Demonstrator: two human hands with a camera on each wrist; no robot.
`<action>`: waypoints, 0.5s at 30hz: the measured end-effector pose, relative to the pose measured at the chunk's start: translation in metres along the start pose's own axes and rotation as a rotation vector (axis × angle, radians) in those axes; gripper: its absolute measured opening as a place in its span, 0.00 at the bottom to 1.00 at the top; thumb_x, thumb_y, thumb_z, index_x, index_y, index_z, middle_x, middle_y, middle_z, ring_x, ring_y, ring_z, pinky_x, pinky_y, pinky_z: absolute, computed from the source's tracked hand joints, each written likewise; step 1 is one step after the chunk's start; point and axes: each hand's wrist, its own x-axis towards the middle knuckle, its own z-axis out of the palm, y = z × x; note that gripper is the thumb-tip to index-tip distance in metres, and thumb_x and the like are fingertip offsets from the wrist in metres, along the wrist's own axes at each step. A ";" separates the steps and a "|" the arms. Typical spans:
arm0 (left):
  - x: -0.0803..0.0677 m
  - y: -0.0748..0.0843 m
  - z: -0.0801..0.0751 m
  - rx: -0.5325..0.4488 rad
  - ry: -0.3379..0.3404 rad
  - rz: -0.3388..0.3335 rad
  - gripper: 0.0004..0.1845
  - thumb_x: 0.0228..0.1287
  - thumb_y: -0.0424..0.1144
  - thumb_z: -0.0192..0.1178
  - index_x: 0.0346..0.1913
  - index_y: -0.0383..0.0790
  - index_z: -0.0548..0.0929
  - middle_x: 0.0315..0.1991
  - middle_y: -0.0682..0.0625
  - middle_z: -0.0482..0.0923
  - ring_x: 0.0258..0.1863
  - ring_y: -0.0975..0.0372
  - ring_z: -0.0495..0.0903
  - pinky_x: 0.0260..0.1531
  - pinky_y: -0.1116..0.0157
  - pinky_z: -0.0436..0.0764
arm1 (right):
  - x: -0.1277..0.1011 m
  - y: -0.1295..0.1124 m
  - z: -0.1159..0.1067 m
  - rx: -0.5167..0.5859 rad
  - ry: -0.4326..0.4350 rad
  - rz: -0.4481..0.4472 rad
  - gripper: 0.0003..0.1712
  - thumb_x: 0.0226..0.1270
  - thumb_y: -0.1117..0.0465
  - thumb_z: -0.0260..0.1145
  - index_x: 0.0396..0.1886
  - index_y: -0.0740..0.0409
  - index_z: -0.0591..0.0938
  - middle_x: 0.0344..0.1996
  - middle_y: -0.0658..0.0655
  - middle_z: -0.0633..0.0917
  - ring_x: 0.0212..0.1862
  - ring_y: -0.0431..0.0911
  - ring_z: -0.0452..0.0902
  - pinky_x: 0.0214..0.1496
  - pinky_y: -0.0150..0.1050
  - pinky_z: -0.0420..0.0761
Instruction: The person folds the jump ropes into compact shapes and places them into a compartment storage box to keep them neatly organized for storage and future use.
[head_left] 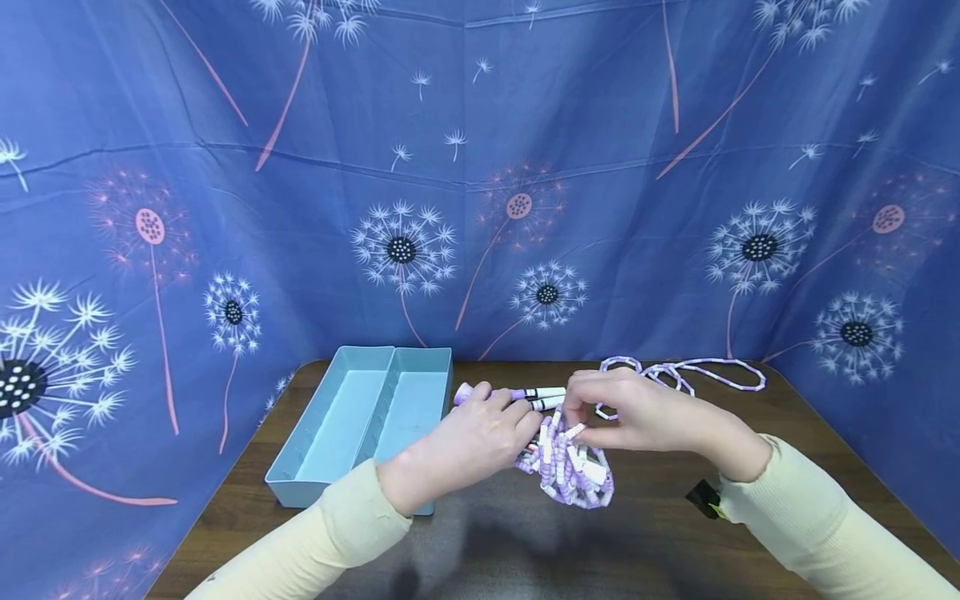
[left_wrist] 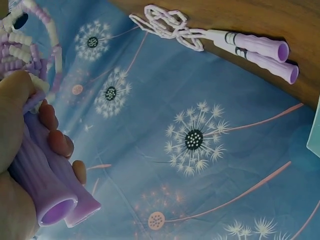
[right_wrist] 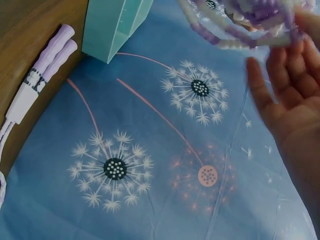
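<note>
Dandelion-print blue cloth behind brown table [head_left: 660, 533]. Your left hand [head_left: 472, 442] clamps purple handles [left_wrist: 50, 192] of beaded jump rope [head_left: 570, 471]; your right hand [head_left: 637, 412] pinches bundled beads above table. Second rope [head_left: 675, 375] lies behind, teal tray [head_left: 360, 417] left. Risk: loose pinch lets coils spill and tangle.

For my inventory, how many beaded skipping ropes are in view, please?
2: one purple-and-white beaded rope bundle in left hand and right hand; another rope lying on the brown wooden table.
</note>
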 end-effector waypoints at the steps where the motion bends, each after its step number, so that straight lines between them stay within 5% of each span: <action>1: 0.000 -0.001 0.000 0.007 0.009 0.001 0.07 0.65 0.33 0.46 0.32 0.45 0.74 0.26 0.56 0.74 0.27 0.60 0.74 0.27 0.63 0.64 | 0.001 0.000 0.000 -0.009 0.015 -0.005 0.12 0.53 0.68 0.67 0.31 0.49 0.75 0.28 0.43 0.74 0.32 0.30 0.67 0.34 0.21 0.69; 9: 0.001 -0.002 -0.001 -0.020 -0.010 -0.018 0.02 0.62 0.34 0.53 0.32 0.45 0.74 0.25 0.56 0.72 0.24 0.61 0.70 0.27 0.63 0.63 | 0.002 -0.002 0.002 -0.049 0.093 -0.042 0.08 0.55 0.66 0.64 0.32 0.49 0.77 0.26 0.41 0.76 0.27 0.32 0.70 0.30 0.19 0.68; 15: -0.001 -0.002 -0.001 -0.055 -0.036 -0.032 0.08 0.55 0.42 0.62 0.35 0.45 0.75 0.28 0.56 0.75 0.28 0.60 0.74 0.29 0.63 0.67 | 0.002 -0.005 0.003 -0.050 0.124 -0.022 0.17 0.47 0.70 0.67 0.38 0.51 0.84 0.26 0.41 0.80 0.24 0.31 0.71 0.26 0.18 0.69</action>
